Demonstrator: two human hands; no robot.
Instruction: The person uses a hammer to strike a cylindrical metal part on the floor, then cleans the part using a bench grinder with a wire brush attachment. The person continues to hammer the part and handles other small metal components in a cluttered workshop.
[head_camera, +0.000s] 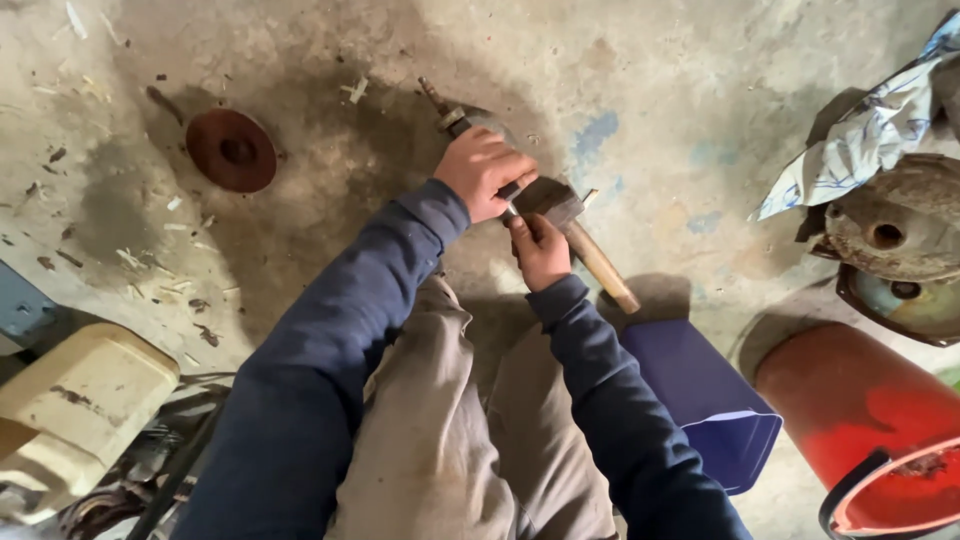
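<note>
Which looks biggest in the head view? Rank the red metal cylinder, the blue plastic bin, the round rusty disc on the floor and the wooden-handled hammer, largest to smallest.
1. Red metal cylinder, though cut off by the frame edge.
2. Blue plastic bin.
3 and 4. Wooden-handled hammer and round rusty disc: too alike to rank; hands cover part of the hammer.

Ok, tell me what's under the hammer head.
The right hand sits just beneath the hammer head, holding a thin metal piece; its tip is covered. Below lies stained concrete floor.
</note>
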